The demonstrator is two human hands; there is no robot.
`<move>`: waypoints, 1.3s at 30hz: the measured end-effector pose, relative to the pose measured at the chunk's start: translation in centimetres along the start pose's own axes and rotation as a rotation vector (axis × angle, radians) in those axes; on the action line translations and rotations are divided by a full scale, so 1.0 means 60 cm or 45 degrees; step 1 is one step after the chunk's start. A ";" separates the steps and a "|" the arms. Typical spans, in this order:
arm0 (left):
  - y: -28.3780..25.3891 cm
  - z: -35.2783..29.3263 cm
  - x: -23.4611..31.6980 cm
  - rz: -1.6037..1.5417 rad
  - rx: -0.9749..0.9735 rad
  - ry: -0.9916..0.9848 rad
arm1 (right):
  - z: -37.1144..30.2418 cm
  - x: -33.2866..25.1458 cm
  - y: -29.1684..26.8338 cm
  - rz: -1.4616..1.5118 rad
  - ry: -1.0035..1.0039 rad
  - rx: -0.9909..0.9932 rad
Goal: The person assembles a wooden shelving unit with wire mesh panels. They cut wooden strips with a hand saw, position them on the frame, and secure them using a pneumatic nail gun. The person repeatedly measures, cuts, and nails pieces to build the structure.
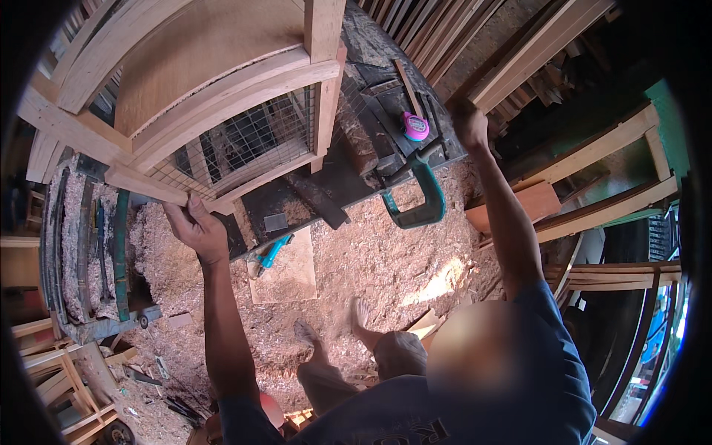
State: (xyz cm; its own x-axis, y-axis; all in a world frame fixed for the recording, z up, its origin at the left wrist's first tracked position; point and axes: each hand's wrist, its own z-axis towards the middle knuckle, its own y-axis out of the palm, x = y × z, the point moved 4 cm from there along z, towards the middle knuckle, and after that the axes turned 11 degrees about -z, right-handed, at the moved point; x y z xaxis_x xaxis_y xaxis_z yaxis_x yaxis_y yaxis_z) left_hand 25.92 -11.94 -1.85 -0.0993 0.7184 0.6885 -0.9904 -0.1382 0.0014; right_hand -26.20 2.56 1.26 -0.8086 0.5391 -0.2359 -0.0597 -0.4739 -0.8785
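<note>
sawdust (378, 256) opens widely between my feet (361, 315) and the dark bench (337, 174), whose near edge carries a green clamp (430, 185). my left hand (199, 228) is clamped on the near lower edge of the mesh-fronted wooden frame (237, 90), which stands over the bench. farther right, my right hand (470, 127) is at a plank (534, 55) end; i cannot tell whether its fingers close.

The left fingers (196, 208) are holding one wooden frame (230, 101); one blue tool (272, 253), one clamp (436, 202) and one tape measure (415, 127) are showing between these and the right fingers (467, 119).
</note>
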 end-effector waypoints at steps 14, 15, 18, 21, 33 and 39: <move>0.001 0.014 -0.007 -0.201 0.064 0.324 | 0.290 -0.006 0.377 0.031 -0.782 -0.113; 0.006 0.015 -0.012 -0.270 0.050 0.330 | 0.284 -0.005 0.374 -0.085 -0.823 0.020; 0.012 0.015 -0.015 -0.413 -0.007 0.400 | 0.275 0.000 0.359 -0.066 -0.805 0.177; 0.006 0.023 -0.011 -0.209 0.016 0.530 | 0.290 0.015 0.335 -0.321 -0.716 0.171; 0.001 0.008 0.011 -0.278 0.047 0.416 | -0.029 0.265 0.010 1.478 -0.189 0.443; -0.001 0.008 0.012 -0.305 0.013 0.279 | -0.309 0.143 -0.098 1.934 -0.453 0.666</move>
State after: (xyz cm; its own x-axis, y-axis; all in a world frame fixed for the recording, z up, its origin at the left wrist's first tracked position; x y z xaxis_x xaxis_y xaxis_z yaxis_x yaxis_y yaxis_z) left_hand 25.95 -11.73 -0.98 0.1169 0.8609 0.4951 -0.9872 0.0462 0.1527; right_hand -21.95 22.89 -3.33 -0.3888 -0.7525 -0.5316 0.7455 -0.5960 0.2983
